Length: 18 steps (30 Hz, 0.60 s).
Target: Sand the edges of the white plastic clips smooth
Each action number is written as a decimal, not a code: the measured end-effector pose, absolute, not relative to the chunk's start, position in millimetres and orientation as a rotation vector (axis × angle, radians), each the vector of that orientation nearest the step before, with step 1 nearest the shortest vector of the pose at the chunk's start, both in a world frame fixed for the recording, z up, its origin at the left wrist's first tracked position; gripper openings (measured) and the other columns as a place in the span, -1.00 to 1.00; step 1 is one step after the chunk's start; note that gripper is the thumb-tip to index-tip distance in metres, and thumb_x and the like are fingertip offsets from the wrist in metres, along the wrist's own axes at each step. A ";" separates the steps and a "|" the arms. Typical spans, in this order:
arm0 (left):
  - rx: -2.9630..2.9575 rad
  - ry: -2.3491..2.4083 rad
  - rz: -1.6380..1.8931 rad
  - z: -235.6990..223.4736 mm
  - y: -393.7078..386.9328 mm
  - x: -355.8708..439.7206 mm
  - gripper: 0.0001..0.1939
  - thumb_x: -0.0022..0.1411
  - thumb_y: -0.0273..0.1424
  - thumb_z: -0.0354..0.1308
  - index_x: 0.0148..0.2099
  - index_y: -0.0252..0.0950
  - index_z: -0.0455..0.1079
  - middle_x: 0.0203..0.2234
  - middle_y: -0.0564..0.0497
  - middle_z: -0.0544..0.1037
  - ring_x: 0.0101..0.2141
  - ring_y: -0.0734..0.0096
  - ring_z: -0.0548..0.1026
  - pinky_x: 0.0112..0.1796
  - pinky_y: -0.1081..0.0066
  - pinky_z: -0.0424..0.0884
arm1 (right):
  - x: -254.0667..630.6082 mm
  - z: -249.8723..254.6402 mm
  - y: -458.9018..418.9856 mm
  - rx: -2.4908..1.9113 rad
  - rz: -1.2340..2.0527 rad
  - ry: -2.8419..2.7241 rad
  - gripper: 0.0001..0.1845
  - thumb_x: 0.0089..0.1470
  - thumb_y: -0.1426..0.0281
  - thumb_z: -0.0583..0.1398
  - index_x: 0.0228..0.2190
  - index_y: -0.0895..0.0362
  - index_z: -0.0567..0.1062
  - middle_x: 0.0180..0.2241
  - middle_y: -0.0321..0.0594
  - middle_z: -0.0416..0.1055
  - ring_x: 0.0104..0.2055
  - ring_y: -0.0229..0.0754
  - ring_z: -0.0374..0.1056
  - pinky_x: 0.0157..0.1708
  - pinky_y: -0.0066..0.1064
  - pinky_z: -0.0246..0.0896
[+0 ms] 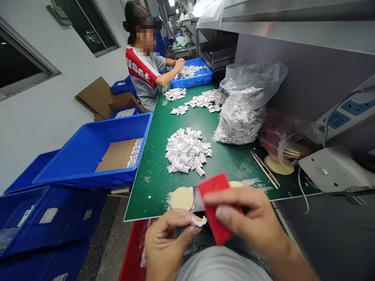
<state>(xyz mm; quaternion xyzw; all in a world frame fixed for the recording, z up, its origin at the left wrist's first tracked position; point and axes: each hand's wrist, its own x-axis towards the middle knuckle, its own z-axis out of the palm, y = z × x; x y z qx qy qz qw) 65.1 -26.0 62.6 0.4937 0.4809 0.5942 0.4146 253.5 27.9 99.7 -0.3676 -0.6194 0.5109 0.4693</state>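
My left hand [172,238] pinches a small white plastic part [199,221] between thumb and fingertips, near the table's front edge. In my right hand [249,218] is a flat red rectangular pad [218,195], held between thumb and fingers and tilted beside the white part. A narrow gap seems to separate the pad from the part. Just beyond my hands, a round pale-yellow disc [182,198] lies on the green table [158,171]. A second yellow disc [236,184] is partly hidden behind my right hand. Farther in sits a heap of white plastic parts [187,150].
A clear bag [243,113] of white parts stands at the right, near tweezers [265,168], more discs [279,164] and a power strip [348,111]. Blue bins [88,152] line the left. Across the table a co-worker [143,70] reaches into a blue tray [191,81].
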 end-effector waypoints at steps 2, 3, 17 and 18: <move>1.230 1.224 1.483 60.0 -26.2 62.3 -0.83 -0.01 -0.57 0.43 -0.38 -0.23 0.55 -0.49 0.04 0.66 -0.40 0.38 0.63 -0.32 0.50 0.56 | 256.1 105.0 31.0 -0.801 1.372 -1.653 -0.75 0.18 0.37 0.25 -0.12 0.04 0.66 -0.29 -0.26 0.65 -0.38 -0.25 0.50 -0.37 -0.50 0.38; 1.230 1.226 1.484 59.1 -26.1 61.6 -0.84 -0.02 -0.56 0.43 -0.39 -0.24 0.56 -0.49 0.03 0.65 -0.40 0.38 0.63 -0.32 0.50 0.56 | 256.9 107.0 33.4 -0.854 1.352 -1.644 -0.74 0.21 0.37 0.23 -0.09 0.03 0.65 -0.26 -0.26 0.64 -0.35 -0.26 0.50 -0.35 -0.51 0.36; 1.172 1.135 1.427 71.5 -30.1 67.4 -0.84 0.00 -0.59 0.42 -0.41 -0.26 0.54 -0.51 0.00 0.64 -0.43 0.35 0.60 -0.36 0.44 0.54 | 237.5 112.3 44.2 -0.970 1.272 -1.594 -0.72 0.15 0.32 0.28 -0.09 0.04 0.65 -0.35 -0.30 0.64 -0.42 -0.26 0.48 -0.41 -0.50 0.36; 1.184 1.124 1.433 72.1 -30.3 67.6 -0.83 0.00 -0.61 0.41 -0.40 -0.25 0.55 -0.51 0.02 0.64 -0.42 0.36 0.60 -0.36 0.45 0.54 | 235.5 110.0 44.5 -0.958 1.251 -1.609 -0.72 0.15 0.33 0.29 -0.08 0.03 0.64 -0.33 -0.29 0.65 -0.41 -0.26 0.49 -0.40 -0.50 0.37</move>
